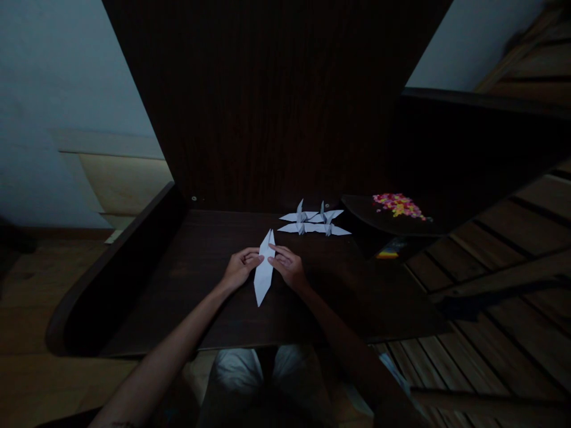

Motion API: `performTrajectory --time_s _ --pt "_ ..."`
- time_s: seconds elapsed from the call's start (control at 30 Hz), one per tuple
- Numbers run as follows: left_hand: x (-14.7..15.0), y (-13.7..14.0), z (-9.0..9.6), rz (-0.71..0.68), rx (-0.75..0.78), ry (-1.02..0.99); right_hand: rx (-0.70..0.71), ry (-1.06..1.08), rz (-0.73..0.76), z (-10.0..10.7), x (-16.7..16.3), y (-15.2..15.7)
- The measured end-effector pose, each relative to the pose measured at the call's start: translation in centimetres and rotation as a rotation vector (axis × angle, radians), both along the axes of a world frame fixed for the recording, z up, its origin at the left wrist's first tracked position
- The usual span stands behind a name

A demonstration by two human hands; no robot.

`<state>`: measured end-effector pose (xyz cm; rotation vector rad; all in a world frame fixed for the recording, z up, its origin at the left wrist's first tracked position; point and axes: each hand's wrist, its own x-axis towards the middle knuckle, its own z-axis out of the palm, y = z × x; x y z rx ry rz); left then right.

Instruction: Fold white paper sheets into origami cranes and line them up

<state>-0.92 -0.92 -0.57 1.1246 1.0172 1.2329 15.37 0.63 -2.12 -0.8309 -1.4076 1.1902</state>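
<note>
A long white folded paper [264, 274], diamond-shaped with a split tip at its far end, is held just over the dark desk. My left hand [241, 266] grips its left edge, thumb on top and fingers curled. From the right side, my right hand [289, 267] pinches it too, its thumb on the face and forefinger near the upper edge. Beyond my hands, several folded paper cranes [314, 221] with spread wings stand close together in two rows.
The dark wooden desk [178, 297] has a raised side panel [111, 279] at left and a tall back panel [285, 107]. At right, a small shelf [357, 205] bears a pile of pink and yellow pieces [399, 205]. Wooden slats [491, 333] lie beyond the desk's right side.
</note>
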Motion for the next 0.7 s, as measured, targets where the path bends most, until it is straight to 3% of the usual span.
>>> performTrajectory --time_s 0.13,0.23,0.43,0.7 --pt "0.0 0.1 -0.1 0.082 0.031 -0.08 -0.039 -0.02 -0.035 0.0 0.0 0.1" --pt "-0.1 0.2 0.0 0.087 0.059 -0.029 -0.073 -0.045 0.007 0.1 0.2 0.3" --pt "-0.5 0.0 0.3 -0.008 -0.08 -0.101 -0.177 -0.005 0.087 0.4 1.2 0.8" --pt "-0.7 -0.1 0.2 -0.14 -0.056 -0.214 -0.16 0.048 0.158 0.6 1.5 0.6"
